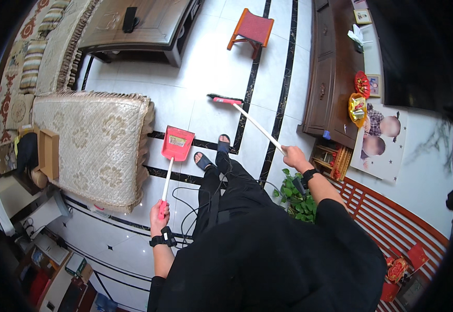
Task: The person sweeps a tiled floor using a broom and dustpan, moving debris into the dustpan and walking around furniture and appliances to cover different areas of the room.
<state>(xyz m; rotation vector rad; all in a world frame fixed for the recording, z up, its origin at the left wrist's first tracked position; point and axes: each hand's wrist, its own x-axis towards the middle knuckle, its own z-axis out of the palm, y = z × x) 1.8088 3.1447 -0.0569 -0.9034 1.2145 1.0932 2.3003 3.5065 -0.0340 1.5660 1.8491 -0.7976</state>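
Observation:
My left hand (pixel 159 212) grips the pink end of a long-handled dustpan. The red dustpan (pixel 178 152) hangs over or rests on the floor left of my feet; a sticker lies on its inner face. Around the white handle of a broom, my right hand (pixel 294 158) is closed near the dark cabinet side. The broom's pink head (pixel 226 101) with dark bristles is on the tiles ahead of my feet, well apart from the dustpan. I cannot see any debris clearly. Both wrists wear black straps with small devices.
A quilted-cover sofa seat (pixel 90 144) stands at left, beyond it a wooden coffee table (pixel 133 31). Ahead is a red folding stool (pixel 253 29). A dark wood cabinet (pixel 327 78) lines the right, with a leafy plant (pixel 298 199) nearer me. Loose cables (pixel 189 195) hang by my legs.

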